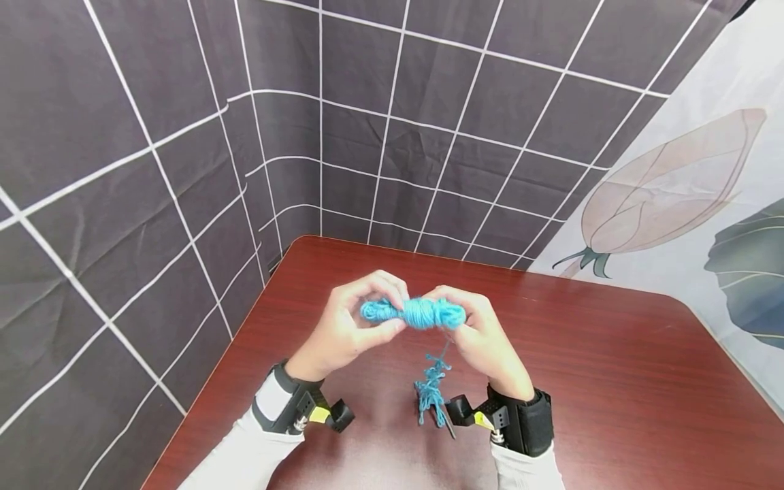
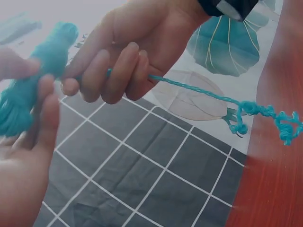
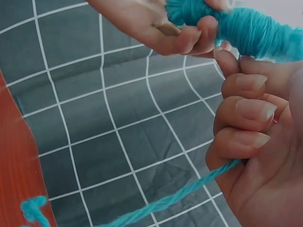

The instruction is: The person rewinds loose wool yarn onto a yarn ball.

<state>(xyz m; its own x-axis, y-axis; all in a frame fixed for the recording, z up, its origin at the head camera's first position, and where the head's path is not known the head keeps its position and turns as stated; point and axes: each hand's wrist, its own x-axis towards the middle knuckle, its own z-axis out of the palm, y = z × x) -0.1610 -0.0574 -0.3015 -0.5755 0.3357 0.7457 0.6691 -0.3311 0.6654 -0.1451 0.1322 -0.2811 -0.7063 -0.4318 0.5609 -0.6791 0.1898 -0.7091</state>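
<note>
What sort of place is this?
Perhaps an indoor corner curtained off for handwork: a reddish table stands beside a dark gridded cloth and a pale flowered cloth, with blue yarn held above it.

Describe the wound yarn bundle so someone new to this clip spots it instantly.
Start at the red-brown table before the dark grid-patterned cloth. Over it, the left hand grips the yarn bundle, with the right hand close beside. It is a thick blue roll, wrapped round its middle, unlike the thin knotted yarn piece lower in the head view.
</note>
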